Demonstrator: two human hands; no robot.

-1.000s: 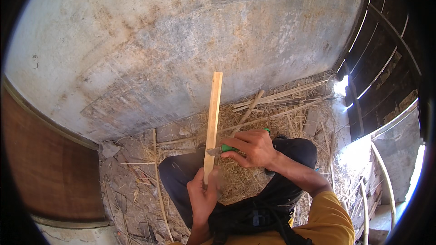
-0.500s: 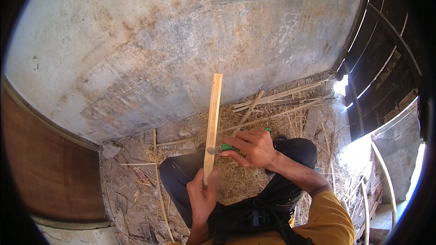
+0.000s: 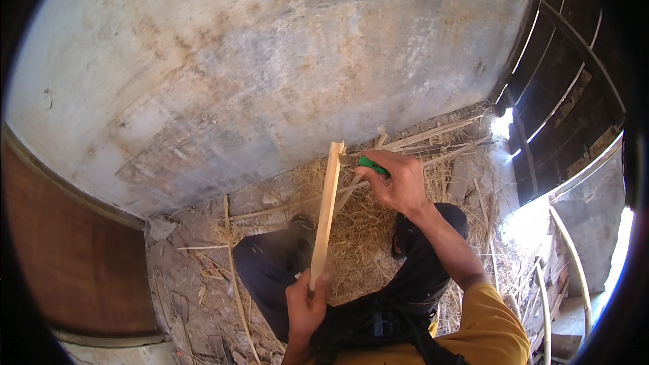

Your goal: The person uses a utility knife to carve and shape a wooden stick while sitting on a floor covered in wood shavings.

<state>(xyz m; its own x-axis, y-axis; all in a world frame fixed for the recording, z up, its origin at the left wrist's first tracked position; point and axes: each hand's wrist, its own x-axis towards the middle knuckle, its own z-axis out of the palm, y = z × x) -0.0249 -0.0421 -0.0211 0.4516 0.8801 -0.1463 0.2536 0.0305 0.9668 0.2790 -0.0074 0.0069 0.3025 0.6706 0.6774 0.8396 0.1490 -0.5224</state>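
Observation:
My left hand [image 3: 306, 304] is closed round the lower end of a pale wooden strip [image 3: 327, 209], which stands up and leans slightly right at its top. A knife with a green handle [image 3: 374, 166] is gripped in my right hand [image 3: 400, 181]. Its blade meets the right edge of the strip close to the upper end, where a small curl of shaving sticks out. Most of the blade is too small to make out, and part of the handle is hidden by my fingers.
Straw-like shavings [image 3: 365, 236] cover the ground between my legs. Several long sticks [image 3: 433, 136] lie along the foot of a stained wall [image 3: 270, 81]. A brown panel [image 3: 74, 250] stands at left, dark slatted boards [image 3: 568, 81] at right. Curved poles [image 3: 571, 257] lean at lower right.
The knife in my right hand has moved up along the strip, from near its lower part to its upper end. The strip and my left hand have dropped lower, and a curl shows at the top.

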